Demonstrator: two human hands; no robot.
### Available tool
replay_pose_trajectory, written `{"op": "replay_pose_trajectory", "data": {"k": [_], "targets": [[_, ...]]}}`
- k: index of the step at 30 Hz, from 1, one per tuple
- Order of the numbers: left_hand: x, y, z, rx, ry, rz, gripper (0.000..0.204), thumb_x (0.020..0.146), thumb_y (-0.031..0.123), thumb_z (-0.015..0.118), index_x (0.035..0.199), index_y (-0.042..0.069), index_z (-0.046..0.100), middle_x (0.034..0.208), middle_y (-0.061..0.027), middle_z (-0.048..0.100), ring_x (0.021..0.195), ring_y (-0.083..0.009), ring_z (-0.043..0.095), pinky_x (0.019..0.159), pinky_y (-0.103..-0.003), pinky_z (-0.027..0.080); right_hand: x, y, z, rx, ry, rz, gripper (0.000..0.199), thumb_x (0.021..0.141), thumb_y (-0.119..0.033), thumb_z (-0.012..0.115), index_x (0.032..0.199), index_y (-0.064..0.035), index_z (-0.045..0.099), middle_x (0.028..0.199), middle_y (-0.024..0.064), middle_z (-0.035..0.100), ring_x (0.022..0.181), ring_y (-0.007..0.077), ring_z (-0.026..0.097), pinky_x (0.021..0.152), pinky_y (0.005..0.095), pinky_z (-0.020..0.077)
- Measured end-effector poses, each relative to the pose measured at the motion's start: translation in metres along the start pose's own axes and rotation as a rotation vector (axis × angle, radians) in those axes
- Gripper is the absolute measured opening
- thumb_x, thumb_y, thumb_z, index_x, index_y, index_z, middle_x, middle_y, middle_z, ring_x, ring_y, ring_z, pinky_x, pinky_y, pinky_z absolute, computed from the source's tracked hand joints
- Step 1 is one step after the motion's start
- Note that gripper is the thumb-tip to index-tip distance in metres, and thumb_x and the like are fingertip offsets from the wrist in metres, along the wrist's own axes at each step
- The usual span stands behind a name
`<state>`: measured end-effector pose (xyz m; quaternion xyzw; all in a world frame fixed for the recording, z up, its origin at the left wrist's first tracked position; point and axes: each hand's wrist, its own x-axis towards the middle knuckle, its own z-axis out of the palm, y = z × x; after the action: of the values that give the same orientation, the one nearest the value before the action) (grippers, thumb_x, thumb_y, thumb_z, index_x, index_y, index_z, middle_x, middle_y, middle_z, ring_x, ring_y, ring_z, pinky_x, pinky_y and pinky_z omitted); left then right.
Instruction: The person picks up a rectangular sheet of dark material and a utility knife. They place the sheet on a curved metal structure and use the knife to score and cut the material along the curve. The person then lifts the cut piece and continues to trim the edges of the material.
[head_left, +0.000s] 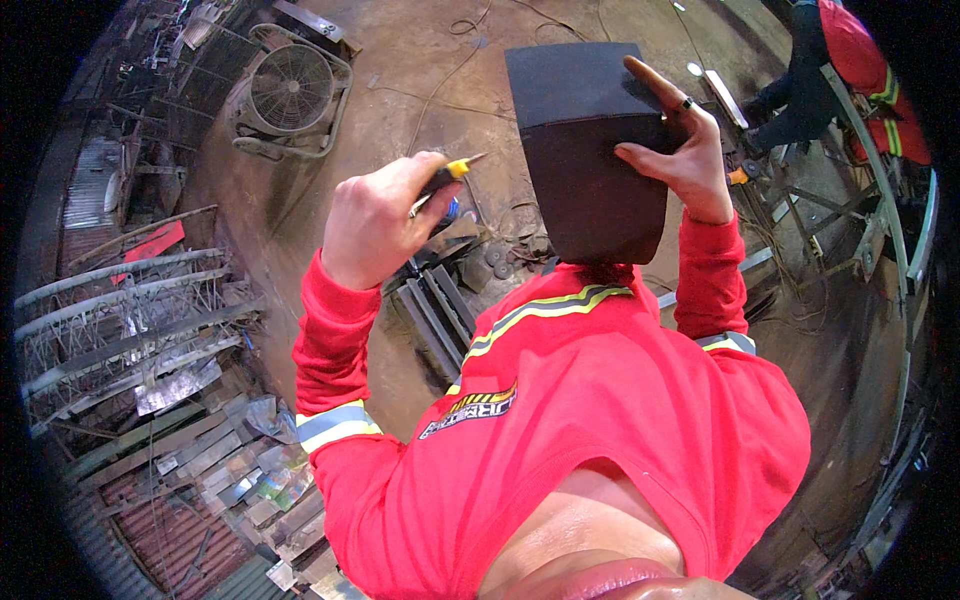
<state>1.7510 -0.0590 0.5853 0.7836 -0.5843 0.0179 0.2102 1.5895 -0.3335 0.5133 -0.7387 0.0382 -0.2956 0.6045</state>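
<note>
My left hand (385, 210) is closed around a small screwdriver-like tool (460, 167) with a yellow and black handle and a thin pointed tip. Its tip points right, toward the dark panel but apart from it. A bit of something blue (447, 216) shows just below that hand; I cannot tell what it is. Raised at the right, my right hand (685, 150) grips the edge of a large black bent panel (590, 170), thumb on the near face. The panel stands upright before my chest, with a crease across its upper part. Its far side is hidden.
A large round floor fan (291, 88) stands at the upper left. Metal racks (120, 300) and stacked scrap line the left side. Dark steel bars (435, 312) lie below my left hand. Cables (440, 95) cross the floor. Another person (860, 60) in red is at the upper right.
</note>
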Motion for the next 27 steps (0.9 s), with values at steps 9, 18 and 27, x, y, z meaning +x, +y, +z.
{"op": "replay_pose_trajectory", "data": {"k": [9,18,27], "targets": [[0.036,0.028,-0.005,0.315,-0.134,0.043,0.020,0.085,0.024,0.067,0.094,0.009,0.059,0.072,-0.0105,0.060,0.062,-0.0310,0.061,0.052,-0.040,0.047,0.006,-0.004,0.002,0.065,-0.043,0.018,0.080,0.068,0.005,0.078,0.140,0.0056,0.042,0.137,0.0109,0.052,0.120,0.0128,0.049,0.102,0.0282,0.0399],[0.021,-0.013,0.020,0.506,-0.322,-0.092,0.019,0.087,0.027,0.064,0.089,0.010,0.055,0.071,-0.0118,0.061,0.064,-0.0326,0.063,0.055,-0.044,0.050,0.005,0.006,-0.013,-0.062,-0.004,-0.089,0.080,0.067,0.005,0.078,0.139,0.0056,0.043,0.139,0.0134,0.050,0.123,0.0155,0.049,0.105,0.0303,0.0377],[0.018,-0.012,0.007,0.225,-0.073,-0.077,0.020,0.086,0.026,0.066,0.090,0.009,0.057,0.074,-0.0120,0.063,0.065,-0.0331,0.063,0.054,-0.042,0.048,0.017,0.005,-0.035,-0.098,-0.005,-0.057,0.081,0.066,0.005,0.077,0.139,0.0069,0.042,0.141,0.0136,0.048,0.127,0.0158,0.045,0.107,0.0303,0.0346]]}}
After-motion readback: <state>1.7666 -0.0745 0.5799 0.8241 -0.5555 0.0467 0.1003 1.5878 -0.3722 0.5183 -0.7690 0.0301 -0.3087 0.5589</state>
